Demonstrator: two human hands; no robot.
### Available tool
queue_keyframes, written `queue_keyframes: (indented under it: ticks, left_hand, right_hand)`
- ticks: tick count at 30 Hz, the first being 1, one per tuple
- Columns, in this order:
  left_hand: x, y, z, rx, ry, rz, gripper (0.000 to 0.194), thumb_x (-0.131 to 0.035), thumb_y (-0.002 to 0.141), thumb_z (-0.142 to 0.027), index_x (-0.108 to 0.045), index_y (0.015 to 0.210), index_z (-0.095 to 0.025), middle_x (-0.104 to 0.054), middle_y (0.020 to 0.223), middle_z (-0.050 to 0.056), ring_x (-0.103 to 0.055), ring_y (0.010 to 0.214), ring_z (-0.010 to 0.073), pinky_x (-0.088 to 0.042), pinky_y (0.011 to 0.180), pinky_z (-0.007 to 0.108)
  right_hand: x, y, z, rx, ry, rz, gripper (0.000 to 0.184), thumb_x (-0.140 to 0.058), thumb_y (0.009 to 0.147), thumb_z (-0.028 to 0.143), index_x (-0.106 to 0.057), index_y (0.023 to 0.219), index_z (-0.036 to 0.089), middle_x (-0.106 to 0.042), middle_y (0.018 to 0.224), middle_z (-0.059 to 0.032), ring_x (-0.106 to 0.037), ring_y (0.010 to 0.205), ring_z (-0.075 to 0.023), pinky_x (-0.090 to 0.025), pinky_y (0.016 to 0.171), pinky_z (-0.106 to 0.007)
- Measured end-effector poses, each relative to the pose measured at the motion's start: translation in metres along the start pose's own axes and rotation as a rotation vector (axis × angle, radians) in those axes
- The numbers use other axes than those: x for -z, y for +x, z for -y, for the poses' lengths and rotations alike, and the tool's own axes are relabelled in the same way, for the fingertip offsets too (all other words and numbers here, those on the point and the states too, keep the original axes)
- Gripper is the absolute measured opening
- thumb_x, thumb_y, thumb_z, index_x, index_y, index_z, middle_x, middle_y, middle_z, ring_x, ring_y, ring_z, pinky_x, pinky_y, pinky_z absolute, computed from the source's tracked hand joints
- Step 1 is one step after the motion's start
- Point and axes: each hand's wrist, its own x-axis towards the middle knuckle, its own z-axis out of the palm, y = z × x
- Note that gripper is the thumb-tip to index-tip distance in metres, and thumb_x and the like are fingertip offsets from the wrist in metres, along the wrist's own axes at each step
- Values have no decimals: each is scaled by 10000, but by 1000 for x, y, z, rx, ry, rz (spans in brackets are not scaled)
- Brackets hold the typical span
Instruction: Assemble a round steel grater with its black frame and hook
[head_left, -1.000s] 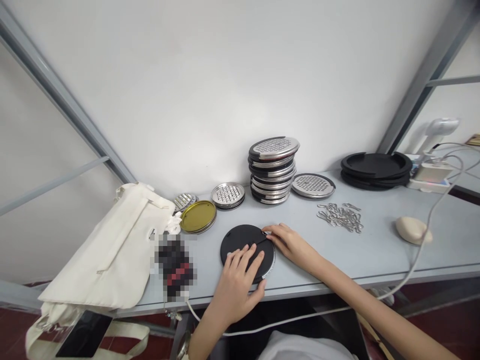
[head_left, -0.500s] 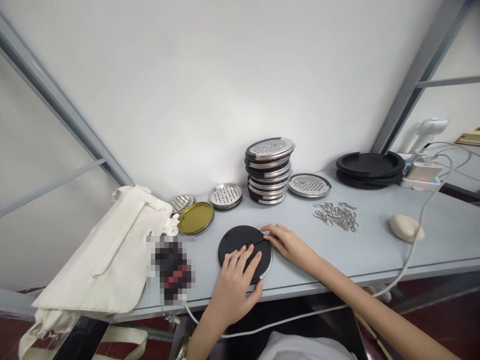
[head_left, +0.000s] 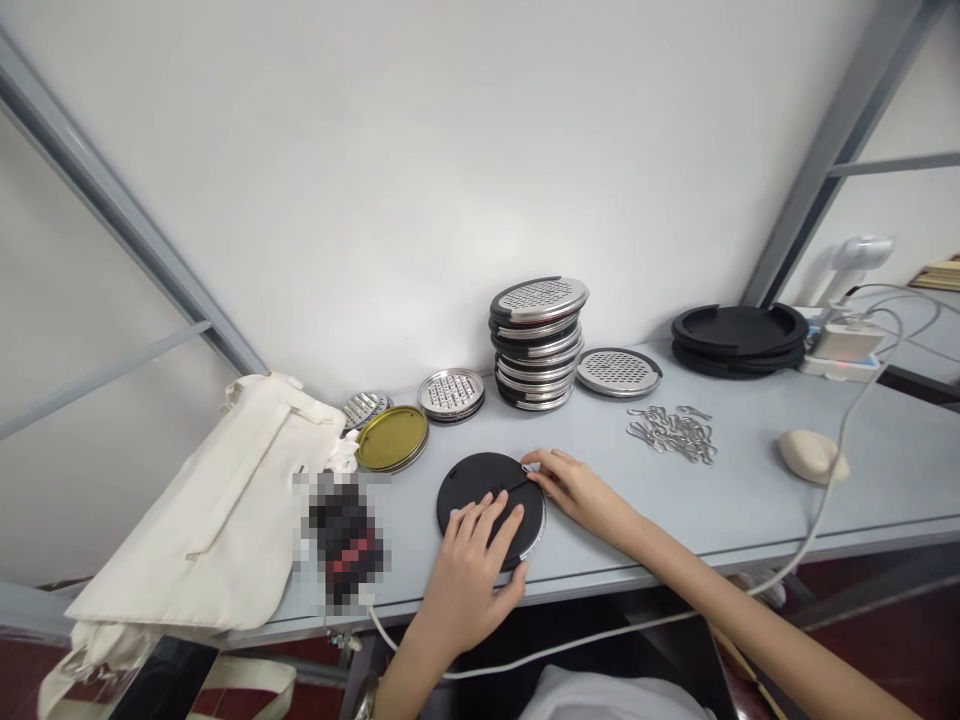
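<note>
A round black disc with a metal rim lies near the front edge of the grey table. My left hand lies flat on the disc's near half, fingers stretched out. My right hand is at the disc's right rim, fingertips pinched on a small metal piece there that I cannot make out clearly. Behind the disc stands a tall stack of black and steel grater discs.
A pile of small metal clips lies to the right, with a single grater disc, black trays and a beige mouse. A gold lid, small grater discs and a white cloth bag sit left.
Both hands stay on the black disc with hardly any movement. The view has shifted slightly, sliding the scene a little to the left.
</note>
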Motion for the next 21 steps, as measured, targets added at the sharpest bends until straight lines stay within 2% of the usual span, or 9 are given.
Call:
queue_keyframes:
  ticks: [6,12,16,21]
  left_hand:
    - [-1,0,1,0,-2,18,566,-478,911,-256,-336,1453,-172,-353,1488,86,-315,1360,275,-311,1078,456]
    - [-2,0,1,5,6,21,574,-477,912,-260,-324,1459,-179,-338,1498,86,-320,1358,277,-309,1078,463]
    - [-1,0,0,8,3,10,573,-478,909,-255,-329,1457,-177,-347,1494,86,-324,1357,277,-313,1077,459]
    - [-2,0,0,9,-1,8,573,-476,913,-261,-325,1459,-178,-346,1495,87,-327,1355,280,-316,1075,464]
  right_hand:
    - [0,-2,0,8,9,9,215,-409,976,249,-542,1138,202,-629,969,-83,-631,789,-181,-490,746,-300]
    - [-1,-3,1,21,14,6,193,-406,976,258,-569,1062,202,-629,916,-70,-627,804,-185,-491,750,-298]
    - [-3,-3,1,12,16,-32,245,-409,976,281,-540,1172,217,-632,926,-67,-629,836,-196,-491,780,-314]
    - [-5,-3,1,-57,74,-112,344,-405,977,348,-435,1285,199,-623,797,-26,-632,772,-199,-501,745,-309]
